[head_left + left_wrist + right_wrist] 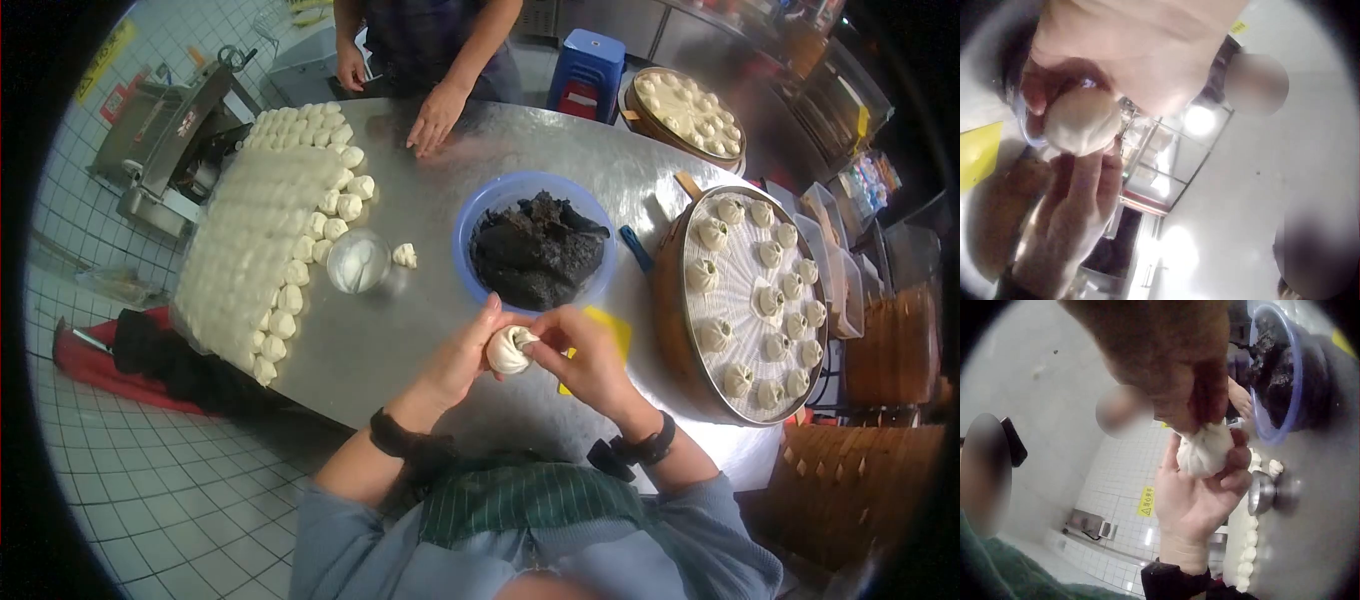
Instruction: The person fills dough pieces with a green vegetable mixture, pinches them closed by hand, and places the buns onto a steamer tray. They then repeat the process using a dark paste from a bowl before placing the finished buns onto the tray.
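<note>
Dough: a pale, smooth bun (510, 350), round and plump
Pleats: spiral folds gathered to a twisted peak at its top (clearest from the head view)
Axis: peak points up and a little toward the right hand (590, 360); the body is too round to show a long axis
Place: held in the air over the near edge of the table (540, 140), just in front of the blue bowl (530, 180) of dark filling (535, 250)
Left: the left hand (450, 365) cups the bun from beneath, fingers curled round it
Right: thumb and fingertips pinch the gathered peak
Sides: steamer tray (668, 300) of finished buns (775, 345) to the right, dough pieces (245, 250) to the left
</note>
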Action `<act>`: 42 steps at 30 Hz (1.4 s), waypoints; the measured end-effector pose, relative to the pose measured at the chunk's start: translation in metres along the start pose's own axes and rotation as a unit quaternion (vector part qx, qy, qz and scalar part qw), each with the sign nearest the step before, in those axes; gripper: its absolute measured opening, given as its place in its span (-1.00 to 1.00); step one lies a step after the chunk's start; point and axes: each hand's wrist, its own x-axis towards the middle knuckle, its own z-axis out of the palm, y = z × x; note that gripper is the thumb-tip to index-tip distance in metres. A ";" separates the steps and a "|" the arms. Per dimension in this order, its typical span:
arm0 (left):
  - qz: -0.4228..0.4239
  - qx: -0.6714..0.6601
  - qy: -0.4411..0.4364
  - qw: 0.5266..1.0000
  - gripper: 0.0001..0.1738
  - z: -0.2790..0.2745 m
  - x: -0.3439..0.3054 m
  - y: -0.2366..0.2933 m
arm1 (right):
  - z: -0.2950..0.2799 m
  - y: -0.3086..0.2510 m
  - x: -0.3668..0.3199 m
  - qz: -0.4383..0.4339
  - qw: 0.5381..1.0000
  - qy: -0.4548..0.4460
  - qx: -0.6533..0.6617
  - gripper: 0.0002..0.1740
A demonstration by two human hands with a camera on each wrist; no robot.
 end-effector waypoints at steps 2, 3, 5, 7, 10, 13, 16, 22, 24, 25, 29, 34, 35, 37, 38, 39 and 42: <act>-0.012 0.073 0.025 0.997 -0.16 0.001 0.003 -0.004 | 0.004 0.001 0.001 -0.060 0.997 0.009 -0.040 -0.77; -0.025 0.147 0.050 0.988 -0.08 0.002 0.003 -0.003 | 0.006 0.002 0.001 -0.121 0.989 0.018 -0.078 -0.76; -0.063 0.181 0.054 0.980 -0.06 0.006 0.000 0.008 | 0.000 0.003 0.000 -0.141 0.984 -0.012 -0.105 -0.76; -0.102 0.215 0.055 0.970 -0.04 0.005 0.000 0.013 | -0.003 -0.002 0.000 -0.161 0.978 -0.040 -0.131 -0.75; -0.082 0.182 0.009 0.980 -0.04 0.002 0.009 0.004 | -0.004 -0.010 0.001 -0.085 0.990 -0.050 -0.099 -0.76; -0.035 0.096 0.051 0.993 -0.07 0.007 0.016 0.004 | 0.000 -0.004 0.006 -0.133 0.987 -0.041 -0.082 -0.78; -0.012 0.018 0.109 0.994 -0.08 0.016 0.008 0.007 | -0.005 0.003 0.005 -0.171 0.979 -0.003 -0.115 -0.79; -0.030 0.115 0.082 0.989 -0.09 0.007 0.006 -0.001 | -0.006 0.002 0.007 -0.297 0.919 -0.036 -0.257 -0.79; -0.042 0.089 0.027 0.995 -0.08 0.004 0.008 -0.002 | -0.008 0.000 0.008 -0.292 0.927 -0.048 -0.231 -0.80; -0.042 0.086 0.027 0.995 -0.08 0.005 0.008 -0.001 | -0.008 -0.002 0.010 -0.291 0.927 -0.050 -0.231 -0.80; -0.062 0.079 0.018 0.995 -0.04 0.001 0.009 -0.003 | -0.007 0.002 0.016 -0.280 0.929 -0.081 -0.228 -0.80; -0.097 0.082 0.023 0.992 0.01 -0.001 0.007 -0.002 | -0.009 0.000 0.015 -0.314 0.900 -0.117 -0.278 -0.79; -0.101 0.062 0.022 0.993 0.02 0.000 0.006 -0.003 | -0.008 -0.003 0.015 -0.316 0.893 -0.128 -0.294 -0.77; -0.104 0.041 0.017 0.994 0.02 0.002 0.005 -0.004 | -0.007 -0.007 0.016 -0.316 0.885 -0.139 -0.311 -0.75; -0.117 0.052 0.021 0.992 0.02 0.004 0.002 -0.003 | -0.006 -0.008 0.017 -0.353 0.865 -0.147 -0.325 -0.74; -0.130 0.062 0.025 0.989 0.03 0.004 0.001 -0.004 | -0.006 -0.008 0.017 -0.388 0.843 -0.154 -0.338 -0.73; -0.144 0.067 0.025 0.987 0.02 -0.001 0.003 -0.011 | -0.004 -0.004 0.016 -0.404 0.821 -0.175 -0.364 -0.69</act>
